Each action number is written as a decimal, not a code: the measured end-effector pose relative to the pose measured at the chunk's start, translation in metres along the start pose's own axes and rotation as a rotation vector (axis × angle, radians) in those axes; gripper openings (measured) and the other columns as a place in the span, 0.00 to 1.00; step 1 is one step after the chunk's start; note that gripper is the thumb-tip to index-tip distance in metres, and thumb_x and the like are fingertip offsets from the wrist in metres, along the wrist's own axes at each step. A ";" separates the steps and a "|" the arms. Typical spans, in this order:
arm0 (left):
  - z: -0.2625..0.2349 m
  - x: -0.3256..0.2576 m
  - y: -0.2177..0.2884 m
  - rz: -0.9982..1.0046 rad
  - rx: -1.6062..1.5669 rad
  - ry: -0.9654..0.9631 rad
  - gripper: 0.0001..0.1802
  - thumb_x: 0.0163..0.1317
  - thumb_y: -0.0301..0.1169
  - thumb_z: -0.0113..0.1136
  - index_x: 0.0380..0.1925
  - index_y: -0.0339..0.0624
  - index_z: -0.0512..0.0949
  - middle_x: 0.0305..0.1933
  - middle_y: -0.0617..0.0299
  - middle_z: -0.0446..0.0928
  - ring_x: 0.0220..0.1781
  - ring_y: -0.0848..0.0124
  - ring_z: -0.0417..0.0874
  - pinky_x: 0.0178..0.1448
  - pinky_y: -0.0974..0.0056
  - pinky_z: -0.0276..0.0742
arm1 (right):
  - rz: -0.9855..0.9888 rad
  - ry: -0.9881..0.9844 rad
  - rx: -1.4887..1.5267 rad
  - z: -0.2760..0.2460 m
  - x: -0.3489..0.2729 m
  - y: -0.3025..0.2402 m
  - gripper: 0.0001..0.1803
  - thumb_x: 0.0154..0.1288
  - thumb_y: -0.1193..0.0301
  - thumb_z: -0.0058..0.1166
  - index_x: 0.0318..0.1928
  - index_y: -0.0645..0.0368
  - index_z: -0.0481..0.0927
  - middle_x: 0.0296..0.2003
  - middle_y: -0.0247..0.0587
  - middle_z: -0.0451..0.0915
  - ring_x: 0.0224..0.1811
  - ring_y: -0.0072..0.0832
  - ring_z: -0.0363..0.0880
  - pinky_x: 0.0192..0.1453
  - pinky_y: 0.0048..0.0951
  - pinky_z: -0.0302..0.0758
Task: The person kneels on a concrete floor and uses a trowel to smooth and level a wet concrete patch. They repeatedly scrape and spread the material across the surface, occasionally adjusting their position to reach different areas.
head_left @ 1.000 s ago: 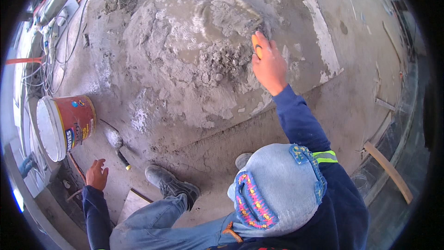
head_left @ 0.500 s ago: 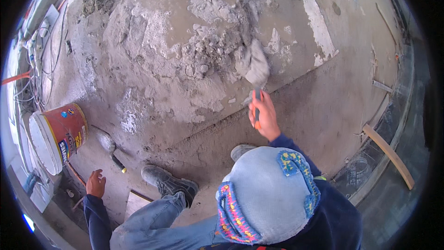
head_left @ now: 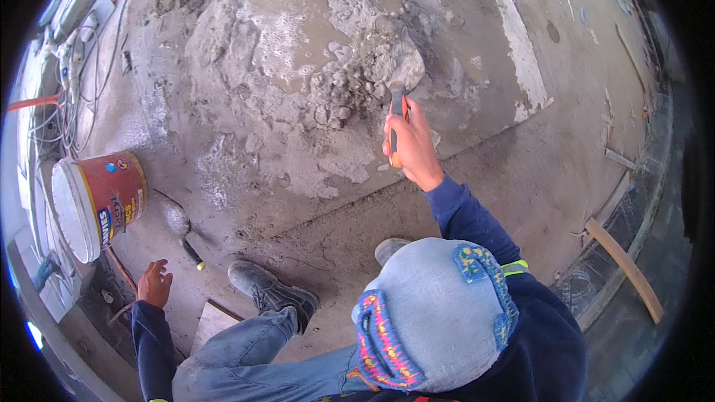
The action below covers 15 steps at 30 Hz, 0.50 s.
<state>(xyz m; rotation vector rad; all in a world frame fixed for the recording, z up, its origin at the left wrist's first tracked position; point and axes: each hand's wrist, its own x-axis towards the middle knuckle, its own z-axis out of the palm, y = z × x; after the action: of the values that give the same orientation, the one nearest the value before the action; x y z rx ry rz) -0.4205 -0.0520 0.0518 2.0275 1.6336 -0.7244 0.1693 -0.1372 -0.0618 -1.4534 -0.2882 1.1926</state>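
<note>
- Rough grey concrete floor (head_left: 484,171); across it, ahead of the boots, I have a wide spread of wet grey mortar (head_left: 249,115) with a cloudy puddle (head_left: 320,33) in its middle.
- Step in hand, as I judge it: turning and gathering the mix at the lumpy, darker grey heap (head_left: 335,97) on the puddle's near side.
- Red-brown and white round bucket (head_left: 119,190) off to my left, apart from the mortar.
- Small trowel with a mortar-caked metal blade and a dark grey and orange handle (head_left: 406,68): blade at the heap's right side, lumps along its left edge. How deep it sits I can't tell.
- Second trowel, mortar-dusted blade, black grip with a yellow end (head_left: 179,219): on the floor near the bucket, unheld.
- Right hand (head_left: 415,147): fingers wrapped round the working handle, thumb laid along it.
- Left hand (head_left: 154,283): empty, fingers loosely spread, near the bucket and second trowel.
- Next move, my reading: calls for a firm wrist and a low blade, folding lumps toward the puddle without letting its water run out.
- Against half a second ago: whole view slightly shifted; trowel and right hand farther out from the body, blade up beside the heap where it sat lower and nearer the boots; left hand much the same, nothing in it.
</note>
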 end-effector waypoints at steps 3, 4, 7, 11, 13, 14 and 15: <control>-0.003 0.002 0.003 0.017 -0.021 0.036 0.20 0.54 0.29 0.60 0.49 0.41 0.76 0.41 0.53 0.79 0.38 0.59 0.84 0.44 0.56 0.77 | -0.038 0.018 -0.310 0.007 0.020 -0.011 0.32 0.63 0.71 0.47 0.65 0.68 0.55 0.33 0.45 0.75 0.28 0.25 0.79 0.23 0.31 0.73; -0.005 0.003 0.005 0.023 -0.030 0.052 0.20 0.54 0.29 0.61 0.49 0.42 0.76 0.41 0.53 0.79 0.38 0.59 0.83 0.44 0.56 0.77 | -0.143 0.053 -0.454 0.011 0.024 -0.010 0.33 0.62 0.72 0.48 0.65 0.68 0.55 0.35 0.48 0.75 0.30 0.30 0.80 0.26 0.34 0.74; -0.004 0.003 0.011 0.017 -0.044 0.043 0.20 0.55 0.29 0.61 0.50 0.42 0.76 0.41 0.54 0.79 0.38 0.59 0.83 0.44 0.56 0.77 | -0.465 0.161 -0.886 0.019 0.032 -0.007 0.36 0.60 0.74 0.50 0.68 0.66 0.55 0.39 0.56 0.76 0.36 0.44 0.81 0.35 0.41 0.77; -0.003 0.001 0.018 0.004 -0.028 0.009 0.20 0.55 0.30 0.61 0.50 0.43 0.76 0.41 0.55 0.79 0.39 0.59 0.83 0.45 0.55 0.77 | -0.612 0.134 -1.155 0.021 0.022 -0.022 0.38 0.56 0.77 0.54 0.68 0.62 0.57 0.45 0.58 0.71 0.39 0.54 0.78 0.39 0.45 0.76; -0.005 0.002 0.015 0.009 -0.028 0.024 0.20 0.54 0.30 0.61 0.50 0.44 0.76 0.42 0.55 0.79 0.39 0.59 0.83 0.45 0.55 0.77 | -0.651 0.142 -1.227 0.016 0.020 -0.030 0.40 0.54 0.78 0.55 0.68 0.61 0.57 0.47 0.57 0.68 0.39 0.54 0.77 0.38 0.45 0.76; -0.006 0.001 0.012 -0.002 -0.021 0.028 0.20 0.54 0.31 0.62 0.49 0.44 0.76 0.42 0.54 0.79 0.40 0.58 0.83 0.45 0.55 0.77 | -0.686 0.176 -1.170 0.015 0.019 -0.029 0.36 0.53 0.76 0.57 0.64 0.65 0.61 0.46 0.59 0.72 0.41 0.55 0.77 0.40 0.46 0.76; -0.008 0.001 0.008 -0.011 -0.014 0.035 0.20 0.54 0.31 0.62 0.49 0.44 0.76 0.43 0.54 0.79 0.41 0.58 0.83 0.46 0.55 0.77 | -0.674 0.184 -1.154 0.007 0.022 -0.026 0.34 0.53 0.76 0.57 0.62 0.66 0.63 0.46 0.60 0.73 0.42 0.55 0.77 0.41 0.47 0.76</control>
<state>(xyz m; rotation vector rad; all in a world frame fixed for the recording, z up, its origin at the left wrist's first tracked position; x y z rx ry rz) -0.4116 -0.0478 0.0568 2.0340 1.6659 -0.6832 0.1848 -0.1087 -0.0496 -2.1359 -1.3697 0.2625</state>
